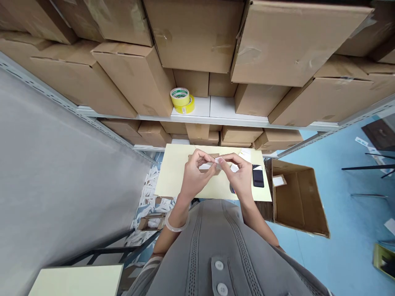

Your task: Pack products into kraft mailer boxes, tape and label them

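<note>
Over the pale yellow table (168,174), my left hand (199,170) and my right hand (237,172) meet, fingertips pinched together. Between them is a small white piece (217,160), perhaps a label or a bit of film; it is too small to tell. Beneath the hands lies a flat brown cardboard piece (193,157), with something white on it, partly hidden by my fingers. White papers (245,154) lie just beyond my right hand. A black phone (258,177) rests to the right of that hand. Something dark and colourful by my right wrist is mostly covered.
Shelves in front hold many cardboard boxes (271,41). Two rolls of yellow tape (185,107) sit on the shelf edge (216,119). An open carton (300,195) stands right of the table. White paper strips (148,191) litter the floor at left, beside a grey wall (68,164).
</note>
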`<state>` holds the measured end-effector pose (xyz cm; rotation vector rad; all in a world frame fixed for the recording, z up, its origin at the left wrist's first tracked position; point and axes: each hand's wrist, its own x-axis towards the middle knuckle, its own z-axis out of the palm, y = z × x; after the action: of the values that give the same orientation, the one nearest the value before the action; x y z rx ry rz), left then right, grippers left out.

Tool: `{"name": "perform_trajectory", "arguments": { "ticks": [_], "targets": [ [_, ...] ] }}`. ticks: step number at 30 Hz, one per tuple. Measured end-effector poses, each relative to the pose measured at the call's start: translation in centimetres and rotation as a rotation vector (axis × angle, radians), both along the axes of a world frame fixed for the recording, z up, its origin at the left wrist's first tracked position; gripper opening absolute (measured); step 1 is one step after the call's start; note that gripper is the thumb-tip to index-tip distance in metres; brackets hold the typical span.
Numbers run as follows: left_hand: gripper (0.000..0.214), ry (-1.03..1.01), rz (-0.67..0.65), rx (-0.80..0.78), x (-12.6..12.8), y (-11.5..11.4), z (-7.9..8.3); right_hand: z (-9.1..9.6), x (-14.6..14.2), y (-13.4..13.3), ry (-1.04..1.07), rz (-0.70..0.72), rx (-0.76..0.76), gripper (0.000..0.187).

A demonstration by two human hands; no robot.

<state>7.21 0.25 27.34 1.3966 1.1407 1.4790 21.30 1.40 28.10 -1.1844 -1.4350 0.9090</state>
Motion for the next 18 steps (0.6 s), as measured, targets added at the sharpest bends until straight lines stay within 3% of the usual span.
{"name": "perform_trajectory", "arguments": {
  "ticks": [4,8,14,18],
  "targets": [
    [0.018,0.027,-0.068,-0.047,0.9,0.5,-0.4,-1.1,2.1,1.3,0.209,-0.062,-0.097,0.015],
    [0.02,0.033,-0.173,-0.155,2.1,1.3,-1.7,-2.6,5.5,3.0,0.347,-0.241,-0.15,0.013],
    [0.024,0.042,-0.379,-0.349,5.0,3.0,-4.5,-5.9,12.4,5.4,0.541,-0.504,-0.284,0.018],
    [0.029,0.006,-0.48,-0.507,7.0,4.3,-7.0,-8.8,17.2,6.4,0.505,-0.689,-0.321,0.023]
  ]
}}
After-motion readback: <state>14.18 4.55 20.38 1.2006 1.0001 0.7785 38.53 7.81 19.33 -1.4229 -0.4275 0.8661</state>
